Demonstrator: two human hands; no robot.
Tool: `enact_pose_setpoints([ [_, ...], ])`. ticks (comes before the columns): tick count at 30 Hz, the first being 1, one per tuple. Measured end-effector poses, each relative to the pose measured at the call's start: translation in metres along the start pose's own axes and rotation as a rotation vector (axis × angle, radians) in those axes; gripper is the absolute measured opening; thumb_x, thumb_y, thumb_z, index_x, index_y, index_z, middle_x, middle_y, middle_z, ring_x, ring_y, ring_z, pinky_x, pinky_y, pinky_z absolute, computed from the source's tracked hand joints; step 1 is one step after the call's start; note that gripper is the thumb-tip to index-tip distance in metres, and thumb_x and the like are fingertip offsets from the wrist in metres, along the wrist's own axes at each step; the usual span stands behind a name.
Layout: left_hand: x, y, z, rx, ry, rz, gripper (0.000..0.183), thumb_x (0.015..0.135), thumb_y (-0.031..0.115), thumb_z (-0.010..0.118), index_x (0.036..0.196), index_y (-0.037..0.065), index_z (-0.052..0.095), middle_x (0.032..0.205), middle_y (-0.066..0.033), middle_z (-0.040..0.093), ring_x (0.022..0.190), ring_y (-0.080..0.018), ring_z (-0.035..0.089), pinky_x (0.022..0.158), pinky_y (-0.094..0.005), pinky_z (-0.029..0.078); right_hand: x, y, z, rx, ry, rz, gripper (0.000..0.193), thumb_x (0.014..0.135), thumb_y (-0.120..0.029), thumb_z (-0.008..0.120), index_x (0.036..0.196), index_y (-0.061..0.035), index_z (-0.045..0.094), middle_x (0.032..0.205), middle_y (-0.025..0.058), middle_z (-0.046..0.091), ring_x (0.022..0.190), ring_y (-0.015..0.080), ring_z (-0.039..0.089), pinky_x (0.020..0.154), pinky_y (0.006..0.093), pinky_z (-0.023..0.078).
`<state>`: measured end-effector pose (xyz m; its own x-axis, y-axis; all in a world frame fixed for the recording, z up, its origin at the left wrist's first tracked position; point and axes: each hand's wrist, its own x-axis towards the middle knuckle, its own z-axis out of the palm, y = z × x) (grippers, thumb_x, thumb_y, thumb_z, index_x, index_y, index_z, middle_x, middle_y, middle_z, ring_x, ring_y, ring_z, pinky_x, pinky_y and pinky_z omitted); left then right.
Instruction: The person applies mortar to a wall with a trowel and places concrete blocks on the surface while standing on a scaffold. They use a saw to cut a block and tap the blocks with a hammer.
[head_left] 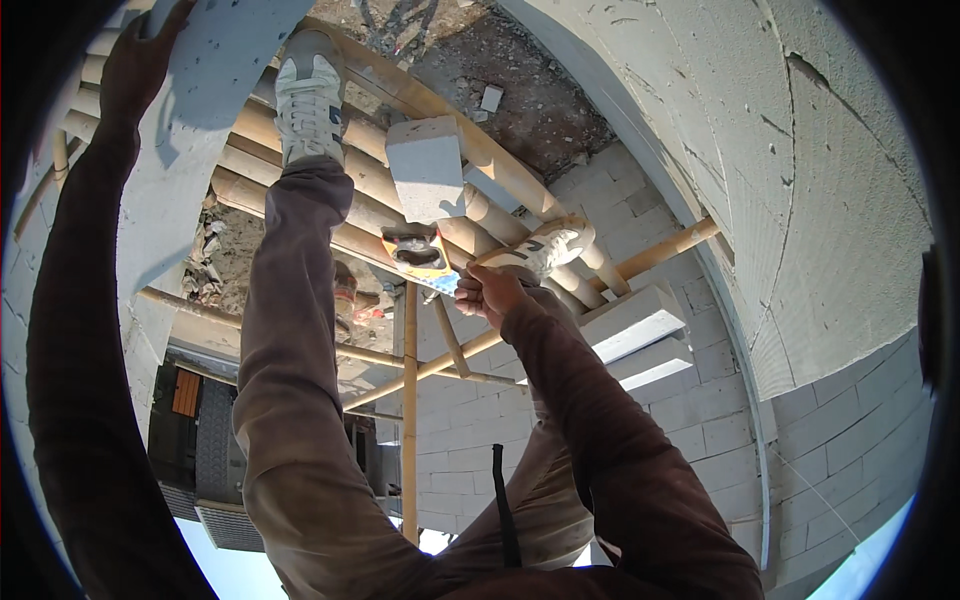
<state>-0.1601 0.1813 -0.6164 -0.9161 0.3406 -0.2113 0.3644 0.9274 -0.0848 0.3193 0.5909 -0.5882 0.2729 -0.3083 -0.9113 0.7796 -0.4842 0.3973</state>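
My right hand (485, 292) is closed, its fingers curled at the blue-marked blade of what looks like a handsaw (418, 256). The saw's yellow-orange and dark handle lies over bamboo poles, between my shoes; the rest of its blade is hidden. Just beyond the handle, a pale grey block (425, 170) rests on the poles. At the upper left, my left hand (137, 75) reaches up against a light grey wall surface (215, 110), thumb and fingers apart. The picture's edge cuts off its fingertips.
Bamboo poles (365, 180) form the platform under my white shoes (310, 105), with gaps showing rubble ground (500, 60) below. More pale blocks (635, 325) sit at the right. A curved-looking rough wall (850, 200) stands close on the right. A dark vehicle (215, 430) shows below left.
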Motion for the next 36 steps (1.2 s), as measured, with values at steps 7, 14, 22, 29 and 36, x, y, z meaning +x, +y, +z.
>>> enact_pose_setpoints([
  [7, -0.004, 0.077, -0.049, -0.289, -0.081, -0.326, 0.106, 0.078, 0.079, 0.066, 0.128, -0.014, 0.057, 0.110, -0.0270, 0.068, 0.102, -0.0349, 0.070, 0.093, -0.0414, 0.054, 0.158, 0.057, 0.097, 0.316, 0.416, 0.060, 0.068, 0.095, -0.069, 0.048, 0.132, -0.0123, 0.051, 0.118, 0.0109, 0.063, 0.101, 0.0229, 0.062, 0.104, 0.0470, 0.043],
  [14, -0.007, 0.070, -0.033, -0.246, 0.067, -0.266, 0.101, 0.079, 0.078, 0.066, 0.121, -0.014, 0.061, 0.101, -0.0265, 0.068, 0.095, -0.0367, 0.070, 0.086, -0.0449, 0.057, 0.188, 0.062, 0.075, 0.266, 0.523, 0.174, 0.053, 0.093, -0.041, 0.056, 0.139, -0.0168, 0.047, 0.125, 0.0101, 0.056, 0.099, 0.0312, 0.063, 0.080, 0.0402, 0.051],
  [22, -0.003, 0.076, -0.037, -0.292, 0.031, -0.359, 0.101, 0.076, 0.083, 0.064, 0.125, -0.006, 0.062, 0.118, -0.0235, 0.065, 0.117, -0.0387, 0.062, 0.100, -0.0509, 0.050, 0.022, 0.099, 0.080, 0.222, 0.684, 0.142, 0.022, 0.093, -0.037, 0.048, 0.101, -0.0161, 0.049, 0.084, 0.0058, 0.055, 0.065, 0.0192, 0.053, 0.053, 0.0361, 0.040],
  [29, 0.002, 0.079, -0.052, -0.325, -0.062, -0.388, 0.099, 0.080, 0.080, 0.062, 0.130, -0.006, 0.058, 0.121, -0.0247, 0.063, 0.118, -0.0387, 0.061, 0.103, -0.0492, 0.048, -0.135, 0.097, 0.069, -0.038, 0.418, 0.068, 0.016, 0.096, -0.023, 0.047, 0.098, -0.0082, 0.054, 0.081, 0.0076, 0.059, 0.062, 0.0198, 0.059, 0.052, 0.0357, 0.046],
  [36, 0.003, 0.080, -0.056, -0.339, -0.119, -0.392, 0.100, 0.081, 0.081, 0.059, 0.133, -0.005, 0.056, 0.126, -0.0239, 0.061, 0.124, -0.0396, 0.057, 0.108, -0.0501, 0.044, -0.286, 0.049, 0.070, 0.079, 0.255, 0.151, 0.012, 0.096, -0.012, 0.045, 0.097, -0.0026, 0.053, 0.077, 0.0076, 0.055, 0.064, 0.0203, 0.056, 0.060, 0.0386, 0.051],
])
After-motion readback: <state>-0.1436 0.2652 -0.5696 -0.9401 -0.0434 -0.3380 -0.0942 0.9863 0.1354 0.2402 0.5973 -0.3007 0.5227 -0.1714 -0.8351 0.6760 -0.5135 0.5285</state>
